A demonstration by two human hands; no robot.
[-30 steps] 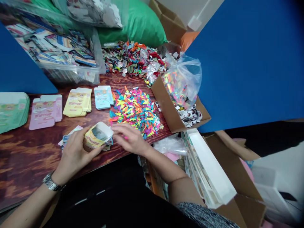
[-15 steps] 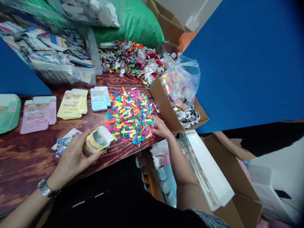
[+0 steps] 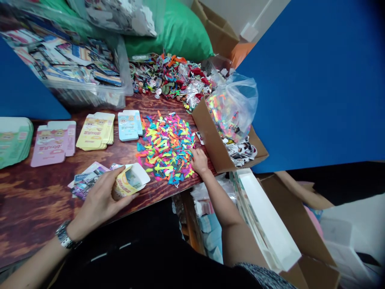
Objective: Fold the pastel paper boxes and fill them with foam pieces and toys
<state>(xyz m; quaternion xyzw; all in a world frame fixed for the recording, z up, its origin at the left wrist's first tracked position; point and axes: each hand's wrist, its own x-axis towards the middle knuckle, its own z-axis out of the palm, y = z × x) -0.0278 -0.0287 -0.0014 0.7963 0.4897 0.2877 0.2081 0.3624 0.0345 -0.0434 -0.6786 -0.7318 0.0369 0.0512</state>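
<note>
My left hand point(image 3: 100, 196) is wrapped round a small yellow cardboard box point(image 3: 124, 183), tilted with its white flap open; something bluish-green shows inside. Under that hand lie some printed cards point(image 3: 86, 180). My right hand point(image 3: 199, 161) touches the right edge of a pile of small bright deflated balloons point(image 3: 168, 144). Its fingers are curled together at the pile, and what they pinch, if anything, is hidden.
Flat box stacks in green point(image 3: 15, 140), purple point(image 3: 52, 144), yellow point(image 3: 95, 130) and blue point(image 3: 129, 125) line the left. Behind are a clear bin of cards point(image 3: 90, 94) and mixed trinkets point(image 3: 171, 76). A cardboard box point(image 3: 210, 136) stands right. Another person's arm point(image 3: 300, 190) shows far right.
My right hand has moved slightly left into the pile's edge, its fingers now more curled. My left hand still holds the yellow box, and the view has shifted slightly.
</note>
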